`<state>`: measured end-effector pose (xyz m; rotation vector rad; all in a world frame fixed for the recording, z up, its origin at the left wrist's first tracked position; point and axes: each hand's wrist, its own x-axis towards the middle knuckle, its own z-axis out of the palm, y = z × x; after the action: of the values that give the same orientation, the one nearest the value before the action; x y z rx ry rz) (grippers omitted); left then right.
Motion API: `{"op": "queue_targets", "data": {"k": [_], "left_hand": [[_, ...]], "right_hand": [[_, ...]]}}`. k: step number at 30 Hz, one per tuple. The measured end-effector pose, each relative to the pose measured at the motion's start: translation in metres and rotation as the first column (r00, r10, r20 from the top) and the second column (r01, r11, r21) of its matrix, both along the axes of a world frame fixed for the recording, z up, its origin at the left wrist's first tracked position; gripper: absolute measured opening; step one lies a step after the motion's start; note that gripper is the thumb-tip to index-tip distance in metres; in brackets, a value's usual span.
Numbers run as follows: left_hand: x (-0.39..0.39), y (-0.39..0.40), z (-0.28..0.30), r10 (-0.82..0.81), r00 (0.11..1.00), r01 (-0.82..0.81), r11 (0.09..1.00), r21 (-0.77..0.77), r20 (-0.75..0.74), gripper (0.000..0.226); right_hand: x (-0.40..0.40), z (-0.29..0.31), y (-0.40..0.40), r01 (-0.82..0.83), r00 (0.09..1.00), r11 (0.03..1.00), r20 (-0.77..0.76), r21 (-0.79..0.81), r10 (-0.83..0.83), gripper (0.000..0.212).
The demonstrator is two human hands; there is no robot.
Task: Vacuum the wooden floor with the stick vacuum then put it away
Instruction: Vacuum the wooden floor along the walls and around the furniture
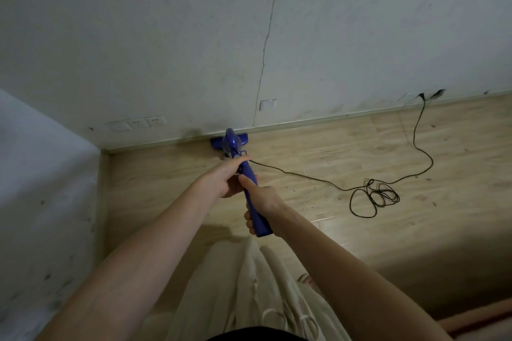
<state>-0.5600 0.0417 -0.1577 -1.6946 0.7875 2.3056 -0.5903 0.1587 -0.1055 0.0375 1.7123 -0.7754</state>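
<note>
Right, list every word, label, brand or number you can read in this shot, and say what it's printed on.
No text can be read here.
Stick vacuum: blue body shows no legible brand or label; too blurred to tell.
Wall sockets: only pin holes, no markings legible.
White wall plate: blank as far as can be seen.

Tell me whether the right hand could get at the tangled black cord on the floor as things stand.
Probably not: the right hand grips the blue stick vacuum's handle, and the tangled black cord lies well off to its right.
</note>
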Motion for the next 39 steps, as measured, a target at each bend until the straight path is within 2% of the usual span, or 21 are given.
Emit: {"op": "queue_targets", "data": {"k": [5,15,23,29,34,39], "left_hand": [[0.01,-0.005,-0.002,-0.031,1.0,0.031,0.999,-0.013,0.007,0.045],[0.005,0.06,0.009,0.0,1.0,0.0,1.0,-0.007,-0.028,0.049],[0.0,0.121,0.027,0.032,0.995,-0.024,0.997,0.077,-0.099,0.033],[0.01,0.141,0.027,0.046,0.994,-0.037,0.995,0.092,-0.097,0.034],[0.02,0.124,0.018,0.065,0.993,-0.06,0.997,0.049,-0.1,0.032],[0.01,0.104,0.005,0.089,0.993,-0.089,0.996,-0.006,-0.083,0.035]], "right_hand": [[0.012,-0.007,-0.003,0.042,0.999,0.999,0.017,-0.011,-0.041,0.057],[-0.006,-0.003,0.055,-0.145,0.989,0.987,-0.019,0.064,0.146,0.055],[-0.03,0.03,0.12,-0.248,0.969,0.967,0.0,0.064,0.249,0.05],[-0.017,0.028,0.139,-0.194,0.981,0.98,0.011,0.048,0.194,0.05],[0.002,0.006,0.118,-0.122,0.992,0.992,-0.014,-0.01,0.122,0.052],[-0.004,-0.01,0.092,-0.112,0.993,0.993,-0.018,0.022,0.113,0.055]]}}
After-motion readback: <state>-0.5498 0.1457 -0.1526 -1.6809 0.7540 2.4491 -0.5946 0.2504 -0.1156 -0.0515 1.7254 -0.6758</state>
